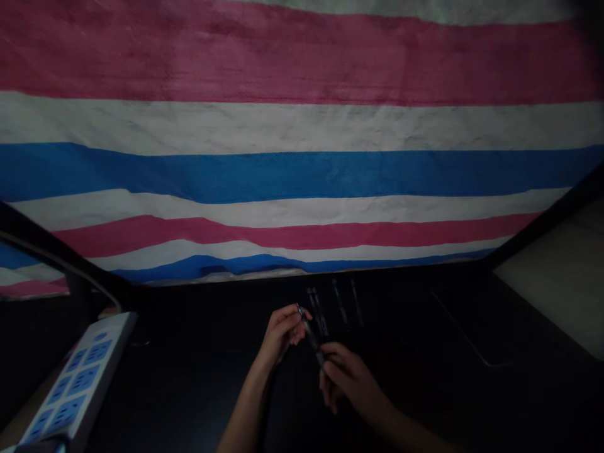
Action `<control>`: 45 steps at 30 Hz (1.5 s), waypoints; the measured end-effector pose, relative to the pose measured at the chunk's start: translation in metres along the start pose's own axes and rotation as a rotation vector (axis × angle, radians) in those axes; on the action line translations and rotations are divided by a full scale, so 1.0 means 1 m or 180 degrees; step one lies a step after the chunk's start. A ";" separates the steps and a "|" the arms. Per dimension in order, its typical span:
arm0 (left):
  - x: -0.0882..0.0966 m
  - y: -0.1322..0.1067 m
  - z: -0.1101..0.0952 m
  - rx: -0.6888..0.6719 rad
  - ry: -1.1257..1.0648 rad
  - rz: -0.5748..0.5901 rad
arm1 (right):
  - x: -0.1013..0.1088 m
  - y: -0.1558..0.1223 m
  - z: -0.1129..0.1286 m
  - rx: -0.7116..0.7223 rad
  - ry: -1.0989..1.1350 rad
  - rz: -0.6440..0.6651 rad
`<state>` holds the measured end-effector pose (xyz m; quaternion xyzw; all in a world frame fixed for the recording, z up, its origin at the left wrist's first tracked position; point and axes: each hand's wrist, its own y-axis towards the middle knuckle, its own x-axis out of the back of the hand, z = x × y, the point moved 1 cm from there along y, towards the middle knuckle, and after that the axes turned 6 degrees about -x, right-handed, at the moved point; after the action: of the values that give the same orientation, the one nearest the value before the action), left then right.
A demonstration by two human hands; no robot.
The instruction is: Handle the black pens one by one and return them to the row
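A dark pen (311, 336) is held at a slant between my two hands above the black table. My right hand (346, 377) grips its lower end, thumb and fingers closed around the barrel. The fingers of my left hand (285, 330) are closed on the upper end, by the silvery tip. Behind my hands several slim pens lie on the table: a pair close together (321, 314), one pen (340, 303) right of them, and another pen (357, 303) farther right. Dim light hides their details.
A white power strip (94, 371) with blue socket faces stands at the left edge. A dark flat rectangular thing (472, 327) with a thin bright edge lies at the right. Red, white and blue striped sheeting (302, 176) hangs behind the black table (198, 352).
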<state>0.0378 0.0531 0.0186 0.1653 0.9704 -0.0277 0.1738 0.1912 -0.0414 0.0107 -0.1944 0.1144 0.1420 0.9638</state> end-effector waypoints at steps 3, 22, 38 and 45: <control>-0.002 -0.001 0.000 0.0043 -0.0029 0.0043 | -0.001 0.002 -0.009 -0.0650 0.0352 0.0484; -0.004 -0.006 -0.003 0.0022 0.0002 0.0002 | 0.003 -0.004 -0.004 -0.0724 -0.0056 0.0093; -0.002 0.001 0.008 -0.0087 0.0022 -0.0104 | 0.002 0.005 -0.010 -0.0728 0.0475 0.0325; -0.002 0.003 0.009 -0.0084 0.0007 -0.0120 | 0.004 0.002 -0.001 -0.0786 0.0681 0.0350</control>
<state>0.0441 0.0546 0.0110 0.1448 0.9738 -0.0179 0.1743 0.1942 -0.0393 0.0082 -0.3188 0.2085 0.1860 0.9057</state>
